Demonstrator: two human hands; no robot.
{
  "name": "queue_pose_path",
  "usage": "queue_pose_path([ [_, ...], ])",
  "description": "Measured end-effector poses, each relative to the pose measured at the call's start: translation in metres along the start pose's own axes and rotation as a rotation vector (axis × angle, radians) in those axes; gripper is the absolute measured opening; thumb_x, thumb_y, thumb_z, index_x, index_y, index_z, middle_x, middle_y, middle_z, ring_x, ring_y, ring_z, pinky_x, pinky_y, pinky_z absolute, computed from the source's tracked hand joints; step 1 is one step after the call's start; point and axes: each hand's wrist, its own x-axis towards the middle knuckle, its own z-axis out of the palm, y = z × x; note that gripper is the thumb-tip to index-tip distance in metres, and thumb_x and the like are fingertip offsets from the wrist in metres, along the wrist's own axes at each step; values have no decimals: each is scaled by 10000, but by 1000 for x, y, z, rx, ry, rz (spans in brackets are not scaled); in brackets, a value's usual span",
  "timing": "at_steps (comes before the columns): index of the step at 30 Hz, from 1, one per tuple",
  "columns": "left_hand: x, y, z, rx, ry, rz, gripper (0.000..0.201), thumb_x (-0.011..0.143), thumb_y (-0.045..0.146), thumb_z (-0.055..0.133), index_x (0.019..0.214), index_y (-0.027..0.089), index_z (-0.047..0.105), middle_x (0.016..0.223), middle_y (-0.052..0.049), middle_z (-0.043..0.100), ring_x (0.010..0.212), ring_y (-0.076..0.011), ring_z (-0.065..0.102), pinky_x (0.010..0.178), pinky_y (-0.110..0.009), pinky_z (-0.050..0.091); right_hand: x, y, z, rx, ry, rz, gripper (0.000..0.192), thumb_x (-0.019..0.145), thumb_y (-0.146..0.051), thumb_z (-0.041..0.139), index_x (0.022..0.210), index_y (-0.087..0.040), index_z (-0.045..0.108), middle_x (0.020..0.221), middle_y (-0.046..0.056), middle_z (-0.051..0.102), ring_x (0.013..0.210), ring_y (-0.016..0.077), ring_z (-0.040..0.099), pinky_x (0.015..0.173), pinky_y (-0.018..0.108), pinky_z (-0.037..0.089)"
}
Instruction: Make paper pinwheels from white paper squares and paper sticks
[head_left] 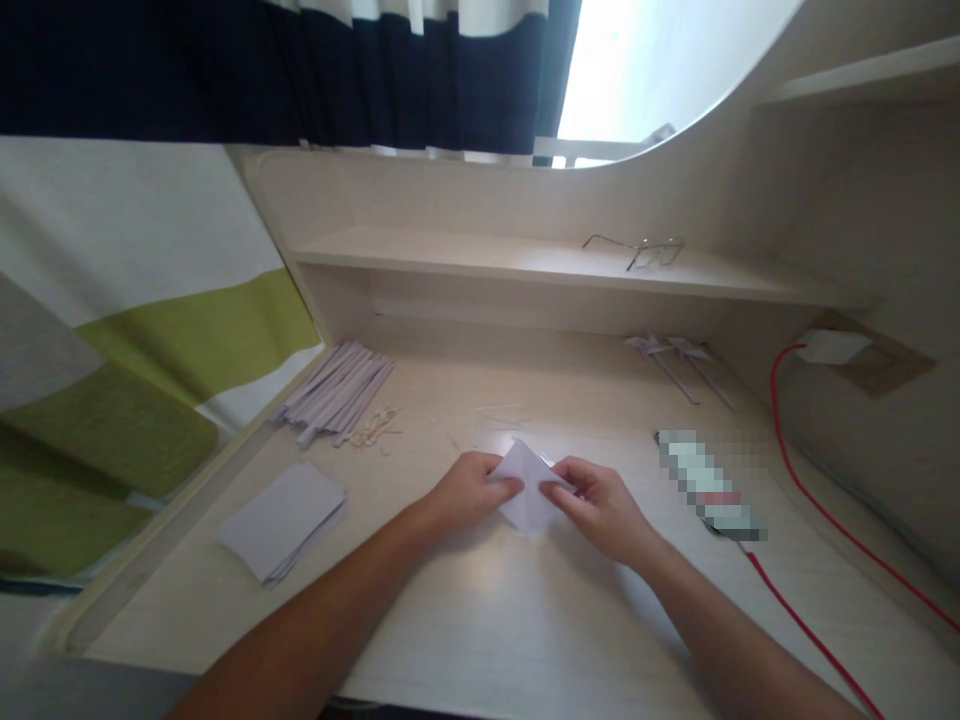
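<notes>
A: State the position of the sheet and the condition of the hands.

B: The sheet [527,505] is over the middle of the counter [480,630], one corner pointing to the far side. The left hand [474,492] pinches its left side, thumb on top; the right hand [604,505] pinches the right side likewise. (Whether the near corner touches the counter cannot be told.)

A: How is the sheet best handled?

B: Apply equal, light thumb pressure on both sides. Align the edges before pressing any crease; thin paper probably retains every stray mark. Support the sheet against the counter for a sharper line.

A: Which items are nearby?

B: To the left, the stack [285,518] and the rolls [337,390]. To the right, the phone [709,485], with the pinwheels [669,350] beyond it.
</notes>
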Motion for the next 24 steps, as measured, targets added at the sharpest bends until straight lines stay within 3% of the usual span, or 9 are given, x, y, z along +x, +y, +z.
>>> queue_pose_path([
  [5, 1, -14, 2, -134, 103, -45, 259, 763, 356, 692, 796, 104, 745, 704, -60, 690, 623, -187, 615, 584, -266, 420, 3, 0, -12, -3, 82, 12, 237, 919, -412, 627, 955, -194, 711, 826, 45, 731, 734, 196, 655, 673, 287, 480],
  [8, 10, -23, 0, -204, 176, -42, 316, 743, 403, 714, 817, 96, 731, 715, -77, 702, 614, -192, 622, 587, -279, 439, 4, 5, -26, -300, 96, 105, 275, 919, -452, 604, 880, -201, 712, 838, 58, 742, 753, 206, 669, 670, 289, 461],
  [12, 19, -29, -1, -274, 204, -34, 333, 739, 438, 708, 786, 109, 703, 690, -71, 688, 582, -179, 599, 534, -264, 415, 1, 11, -38, -594, 24, 244, 235, 792, -447, 729, 779, -212, 736, 796, 71, 740, 710, 224, 642, 584, 288, 355],
  [18, 17, -22, -3, -298, 232, -36, 276, 710, 394, 718, 721, 122, 673, 608, -24, 626, 525, -143, 529, 497, -242, 368, -3, 7, -43, -648, -60, 289, 123, 786, -333, 708, 801, -228, 771, 793, 74, 749, 730, 220, 653, 598, 288, 347],
  [24, 13, -20, 3, -312, 268, -55, 344, 696, 456, 709, 756, 119, 672, 655, -41, 652, 554, -165, 578, 517, -261, 423, -6, 12, -54, -672, -120, 333, 87, 727, -245, 689, 743, -200, 761, 769, 84, 752, 665, 210, 640, 559, 288, 342],
])
